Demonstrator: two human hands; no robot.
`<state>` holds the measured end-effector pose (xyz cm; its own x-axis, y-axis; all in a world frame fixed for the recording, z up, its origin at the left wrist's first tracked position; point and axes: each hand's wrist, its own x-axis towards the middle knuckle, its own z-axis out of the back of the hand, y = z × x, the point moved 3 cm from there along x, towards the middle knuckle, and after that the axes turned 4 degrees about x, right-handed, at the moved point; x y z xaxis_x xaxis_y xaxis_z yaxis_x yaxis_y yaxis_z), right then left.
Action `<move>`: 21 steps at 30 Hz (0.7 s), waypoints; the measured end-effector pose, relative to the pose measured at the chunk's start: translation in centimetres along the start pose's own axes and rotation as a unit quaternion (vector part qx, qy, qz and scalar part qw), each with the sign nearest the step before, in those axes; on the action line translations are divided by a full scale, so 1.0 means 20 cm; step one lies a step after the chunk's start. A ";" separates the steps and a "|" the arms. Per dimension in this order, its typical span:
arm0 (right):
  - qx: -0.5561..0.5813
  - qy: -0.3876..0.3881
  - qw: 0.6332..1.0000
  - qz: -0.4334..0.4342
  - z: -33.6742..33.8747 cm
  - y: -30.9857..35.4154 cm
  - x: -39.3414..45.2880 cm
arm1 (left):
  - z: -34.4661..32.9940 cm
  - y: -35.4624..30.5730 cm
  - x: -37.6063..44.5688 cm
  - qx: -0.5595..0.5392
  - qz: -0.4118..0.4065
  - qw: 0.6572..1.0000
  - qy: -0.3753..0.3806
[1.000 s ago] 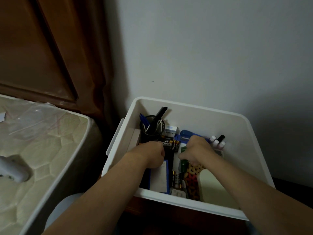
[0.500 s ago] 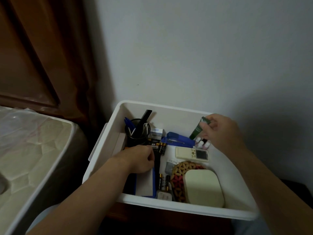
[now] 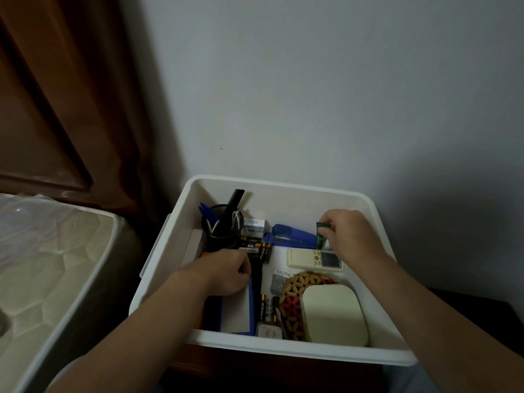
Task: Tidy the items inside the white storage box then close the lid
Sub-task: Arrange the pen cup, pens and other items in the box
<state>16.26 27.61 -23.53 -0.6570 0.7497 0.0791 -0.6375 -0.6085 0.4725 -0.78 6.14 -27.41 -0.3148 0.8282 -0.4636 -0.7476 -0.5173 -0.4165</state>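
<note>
The white storage box (image 3: 283,351) stands open below me, against the wall. My right hand (image 3: 350,232) grips a small dark green tube (image 3: 321,235) upright at the box's back right, beside a blue stapler (image 3: 292,236). My left hand (image 3: 226,272) rests with curled fingers on a black flat item (image 3: 256,275) and a blue-edged white notebook (image 3: 236,309) at the box's left; what it holds is hidden. A black pen cup (image 3: 222,229) stands at the back left. No lid is in view.
Inside the box lie batteries (image 3: 259,249), a cream remote (image 3: 314,259), a patterned round mat (image 3: 295,302) and a cream case (image 3: 333,314). A mattress (image 3: 48,268) lies to the left, with brown wood panelling (image 3: 56,109) behind it. The box sits on a dark wooden top.
My right hand lifted the green tube out of the middle of the box, carried it to the back right and has now lowered it upright there. My left hand stayed in place.
</note>
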 end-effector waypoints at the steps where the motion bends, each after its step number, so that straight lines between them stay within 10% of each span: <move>1: -0.003 0.007 1.000 -0.008 -0.01 0.00 0.00 | 0.00 0.00 0.00 0.000 0.000 1.000 -0.001; 10: -0.095 0.100 0.986 -0.094 -0.03 0.03 0.04 | 0.00 0.00 0.00 -0.002 -0.002 1.000 0.004; 21: -0.047 0.000 0.998 -0.034 0.01 0.00 -0.02 | 0.00 -0.01 0.00 -0.004 -0.002 1.000 0.006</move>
<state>16.57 27.45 -23.48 -0.6107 0.7903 0.0498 -0.7154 -0.5776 0.3932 -0.73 6.22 -27.35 -0.3054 0.8275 -0.4712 -0.7436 -0.5164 -0.4248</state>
